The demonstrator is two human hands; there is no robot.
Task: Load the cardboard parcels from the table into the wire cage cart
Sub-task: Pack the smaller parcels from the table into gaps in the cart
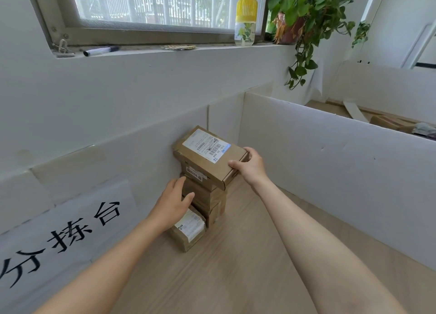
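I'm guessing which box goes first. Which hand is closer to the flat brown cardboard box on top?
Right. The right hand grips the flat brown cardboard box at its near corner; the left hand is lower, by the boxes stacked beneath it.

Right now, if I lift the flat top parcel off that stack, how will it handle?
The top parcel looks like stiff cardboard, so it should keep its shape. Thin and flat, probably light. It overhangs the narrower stack beneath, so it may tip as the right hand pulls.
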